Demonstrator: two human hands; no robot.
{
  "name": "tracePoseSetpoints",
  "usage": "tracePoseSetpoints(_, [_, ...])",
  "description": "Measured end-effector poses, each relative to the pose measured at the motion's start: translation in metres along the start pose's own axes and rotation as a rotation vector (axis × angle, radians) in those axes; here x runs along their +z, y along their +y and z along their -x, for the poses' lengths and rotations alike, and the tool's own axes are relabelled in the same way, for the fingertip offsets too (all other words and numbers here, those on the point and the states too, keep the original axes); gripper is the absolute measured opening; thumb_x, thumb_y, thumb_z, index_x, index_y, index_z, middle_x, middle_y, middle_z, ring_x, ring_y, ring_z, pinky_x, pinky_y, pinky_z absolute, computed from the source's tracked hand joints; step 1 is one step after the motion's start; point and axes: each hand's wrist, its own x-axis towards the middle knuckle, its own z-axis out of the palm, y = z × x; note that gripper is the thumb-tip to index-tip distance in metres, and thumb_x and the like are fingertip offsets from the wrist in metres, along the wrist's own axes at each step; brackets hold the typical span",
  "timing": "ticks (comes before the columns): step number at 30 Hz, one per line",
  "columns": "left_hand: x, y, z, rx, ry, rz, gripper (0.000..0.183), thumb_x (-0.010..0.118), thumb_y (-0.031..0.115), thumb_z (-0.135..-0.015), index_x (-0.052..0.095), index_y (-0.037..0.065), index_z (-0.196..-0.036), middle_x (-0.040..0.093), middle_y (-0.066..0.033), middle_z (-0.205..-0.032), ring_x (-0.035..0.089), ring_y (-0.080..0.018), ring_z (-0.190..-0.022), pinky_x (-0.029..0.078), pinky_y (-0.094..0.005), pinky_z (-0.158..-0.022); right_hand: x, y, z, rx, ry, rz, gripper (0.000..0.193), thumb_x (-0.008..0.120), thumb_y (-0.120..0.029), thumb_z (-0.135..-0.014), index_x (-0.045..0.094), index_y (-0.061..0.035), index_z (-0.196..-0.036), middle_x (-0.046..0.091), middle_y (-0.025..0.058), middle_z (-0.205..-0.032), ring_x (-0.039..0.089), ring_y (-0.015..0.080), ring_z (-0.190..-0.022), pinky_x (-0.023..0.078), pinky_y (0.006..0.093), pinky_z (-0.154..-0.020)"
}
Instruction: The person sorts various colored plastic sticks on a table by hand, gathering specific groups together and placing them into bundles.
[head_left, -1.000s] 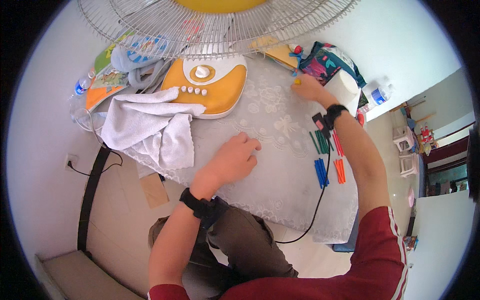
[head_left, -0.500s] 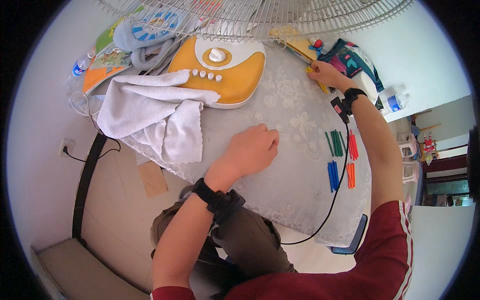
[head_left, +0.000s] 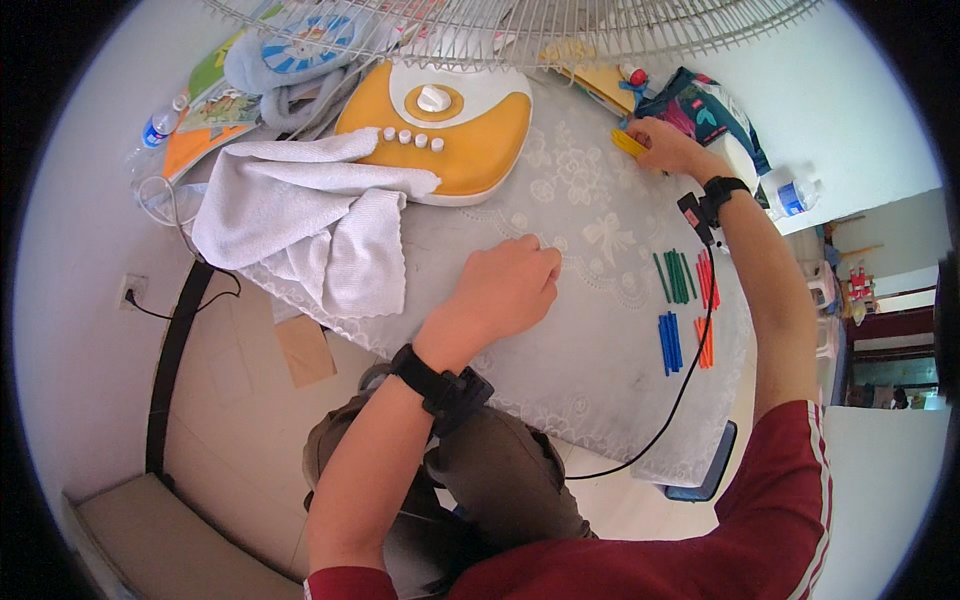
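My right hand (head_left: 665, 147) is closed on several yellow sticks (head_left: 629, 143) at the far right of the table, beside a dark patterned bag (head_left: 705, 110). My left hand (head_left: 503, 290) rests on the lace-patterned table cover (head_left: 590, 400) near the middle, its fingers curled in and nothing seen in them. Right of it lie small groups of sticks: green sticks (head_left: 678, 277), red sticks (head_left: 707, 278), blue sticks (head_left: 670, 343) and orange sticks (head_left: 706, 345). A black cable (head_left: 690, 372) runs across the cover beside these groups.
A yellow-and-white appliance with a knob (head_left: 430, 150) stands at the back, partly under a white towel (head_left: 300, 225). A wire fan guard (head_left: 520, 35) overhangs the far edge. Plastic bottles (head_left: 795, 197) stand at both sides. A phone-like dark object (head_left: 710, 470) lies by the near right corner.
My right hand has lifted and turned slightly, and the yellow sticks now stick out of its fingers as a bundle. My left hand has barely moved.
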Motion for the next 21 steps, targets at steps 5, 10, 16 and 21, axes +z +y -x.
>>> tracePoseSetpoints(5, [-0.002,-0.001,-0.002,-0.047,-0.04,-0.037,0.012,0.054,0.018,-0.085,0.061,0.011,-0.09,0.061,-0.0109,-0.091,0.061,-0.0331,-0.087,0.048,-0.0455,-0.071,-0.004,-0.014,-0.001,0.038,-0.054,0.15,0.047,0.066,-0.012,-0.076,0.057,0.0009,-0.12,0.06,0.0201,-0.116,0.058,0.0336,-0.106,0.046,0.0364,-0.094])
tracePoseSetpoints(10, [-0.002,-0.004,-0.001,-0.036,-0.038,0.005,0.014,0.052,0.019,-0.085,0.062,0.011,-0.091,0.062,-0.0116,-0.092,0.061,-0.0337,-0.087,0.048,-0.0454,-0.072,0.004,-0.007,0.005,0.097,0.01,0.144,0.044,0.066,-0.017,-0.081,0.057,-0.0002,-0.121,0.059,0.021,-0.118,0.057,0.0338,-0.108,0.045,0.037,-0.095])
tracePoseSetpoints(16, [-0.002,-0.004,-0.004,-0.025,-0.057,-0.011,0.014,0.052,0.019,-0.086,0.062,0.011,-0.092,0.062,-0.0114,-0.093,0.061,-0.0324,-0.088,0.048,-0.0436,-0.074,-0.009,-0.002,0.041,-0.004,0.244,0.11,0.035,0.065,-0.021,-0.086,0.059,-0.0019,-0.115,0.063,0.0149,-0.108,0.06,0.0269,-0.098,0.048,0.0331,-0.088])
tracePoseSetpoints(21, [-0.002,0.0,-0.005,-0.058,-0.11,-0.016,0.013,0.054,0.019,-0.087,0.062,0.011,-0.093,0.061,-0.0085,-0.097,0.061,-0.028,-0.09,0.048,-0.0408,-0.078,-0.025,-0.02,0.125,0.121,-0.15,-0.011,0.026,0.063,-0.026,-0.089,0.062,-0.0013,-0.098,0.064,0.0108,-0.082,0.06,0.0207,-0.075,0.049,0.033,-0.07])
